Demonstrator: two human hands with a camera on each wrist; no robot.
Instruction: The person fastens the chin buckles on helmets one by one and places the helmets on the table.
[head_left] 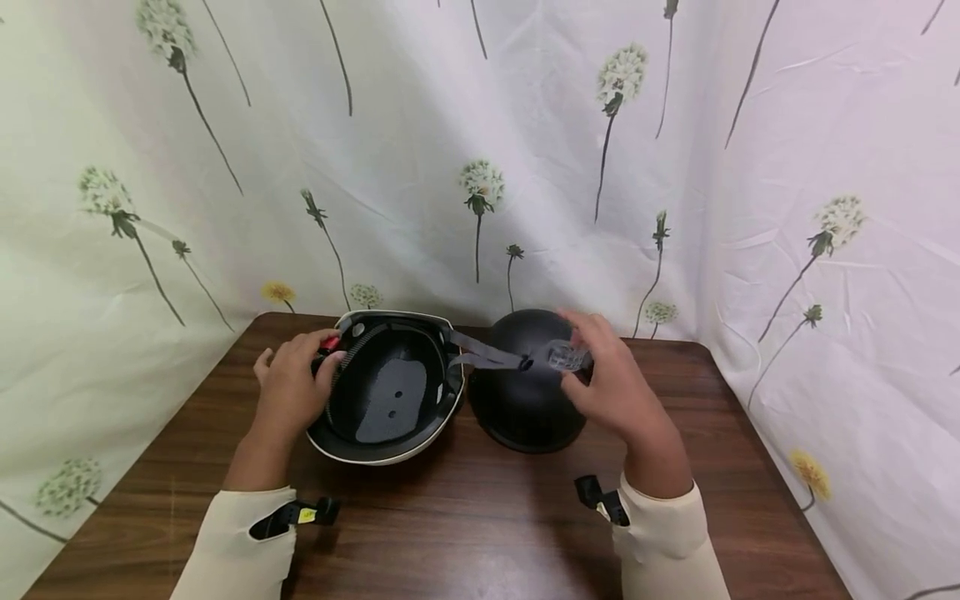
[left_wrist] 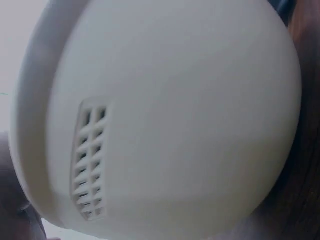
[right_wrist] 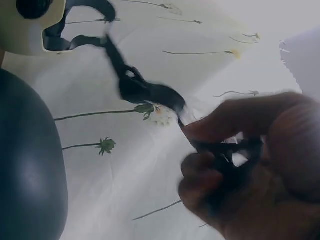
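Note:
A cream helmet (head_left: 390, 457) lies upturned on the table, its black lining facing up. At its left rim my left hand (head_left: 288, 379) pinches a red and black buckle piece (head_left: 328, 343) between thumb and fingers. The helmet's pale vented shell (left_wrist: 200, 100) fills the left wrist view. From the right rim, dark grey straps (head_left: 483, 354) stretch toward my right hand (head_left: 611, 379), which grips the strap end with a clear, ridged piece attached. Blurred, this same strap (right_wrist: 142, 92) runs to my fingers in the right wrist view; what they enclose is partly hidden.
Just right of the helmet, beneath the straps, sits a smooth black dome (head_left: 525, 425). The brown wooden table (head_left: 450, 533) ends at a flower-printed white cloth (head_left: 420, 225) hanging behind and along the sides.

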